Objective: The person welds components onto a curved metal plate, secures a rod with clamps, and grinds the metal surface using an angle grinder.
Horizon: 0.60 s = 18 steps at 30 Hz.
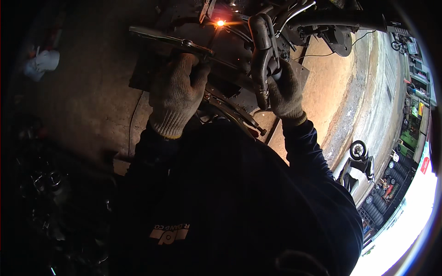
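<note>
My left hand (177, 94), in a grey knitted glove, is closed at the near side of a long metal pliers-like tool (186, 43) with a round pivot. The tool slants down to the right across the dark metal work surface. My right hand (287, 94), also gloved, is wrapped at the lower part of a dark, curved handle-like tool (261, 41), whose kind I cannot make out. Beyond both hands, a small orange-white glowing spot (221, 23) shines on the metalwork. Some fingers of each hand are hidden.
Another long-handled metal tool (235, 110) lies between my forearms. Dark metal frames and a thick tube (340, 18) stand at the far right. A white object (43, 62) sits on the floor at left. A parked motorbike (357, 168) and stacked tyres (380, 202) are across at right.
</note>
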{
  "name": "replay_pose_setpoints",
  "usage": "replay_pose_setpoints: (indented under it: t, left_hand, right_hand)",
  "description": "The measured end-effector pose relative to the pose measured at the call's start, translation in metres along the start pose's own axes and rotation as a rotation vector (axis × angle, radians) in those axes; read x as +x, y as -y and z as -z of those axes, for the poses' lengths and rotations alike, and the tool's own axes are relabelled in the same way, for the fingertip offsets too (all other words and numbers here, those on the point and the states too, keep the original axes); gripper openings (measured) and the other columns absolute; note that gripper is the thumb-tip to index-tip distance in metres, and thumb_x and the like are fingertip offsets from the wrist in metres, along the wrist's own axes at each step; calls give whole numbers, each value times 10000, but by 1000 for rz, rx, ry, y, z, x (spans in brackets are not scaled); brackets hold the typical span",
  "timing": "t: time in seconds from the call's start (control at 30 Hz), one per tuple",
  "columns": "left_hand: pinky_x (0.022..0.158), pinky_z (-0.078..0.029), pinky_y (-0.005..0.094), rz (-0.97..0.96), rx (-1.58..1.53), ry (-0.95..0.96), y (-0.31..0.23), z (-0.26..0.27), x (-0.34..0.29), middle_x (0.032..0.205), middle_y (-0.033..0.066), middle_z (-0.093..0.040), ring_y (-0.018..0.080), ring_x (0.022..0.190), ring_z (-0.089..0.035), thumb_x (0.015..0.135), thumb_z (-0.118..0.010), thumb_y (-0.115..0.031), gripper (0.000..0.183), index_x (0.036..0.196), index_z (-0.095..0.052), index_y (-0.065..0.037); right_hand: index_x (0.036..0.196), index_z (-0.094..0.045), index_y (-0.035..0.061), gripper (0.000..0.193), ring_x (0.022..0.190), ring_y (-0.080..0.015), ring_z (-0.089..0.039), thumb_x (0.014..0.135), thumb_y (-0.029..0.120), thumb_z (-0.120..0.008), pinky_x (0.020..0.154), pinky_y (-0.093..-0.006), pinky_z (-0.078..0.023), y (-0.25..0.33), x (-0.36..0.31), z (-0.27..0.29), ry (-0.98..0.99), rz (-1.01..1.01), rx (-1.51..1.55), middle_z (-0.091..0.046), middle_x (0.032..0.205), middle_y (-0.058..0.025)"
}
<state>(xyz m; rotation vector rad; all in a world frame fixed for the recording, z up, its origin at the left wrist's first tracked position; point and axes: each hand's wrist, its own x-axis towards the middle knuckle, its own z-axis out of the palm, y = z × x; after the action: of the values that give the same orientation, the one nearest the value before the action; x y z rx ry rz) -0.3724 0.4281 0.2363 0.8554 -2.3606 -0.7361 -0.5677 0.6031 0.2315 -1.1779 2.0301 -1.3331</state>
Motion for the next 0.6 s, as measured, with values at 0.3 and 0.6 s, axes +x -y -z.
replay_pose_setpoints:
  t: [0.3,0.6]
  left_hand:
    - [618,-571,363,-8,14,13,0,0,2,844,63,-694,239,708,-706,904,-745,-247,222,988,-630,-76]
    - [623,-580,355,-12,16,31,-3,1,8,838,61,-693,228,716,-711,905,-746,-244,243,1010,-622,-64]
  right_hand:
    - [1322,-545,-22,538,1029,-258,-687,922,275,-748,892,-364,-541,-9,1,-2,-11,-22,0,-676,1120,-178]
    - [1313,-553,-15,519,1043,-256,-685,919,261,-749,897,-362,-542,-4,5,-3,11,-38,-16,-677,1123,-179]
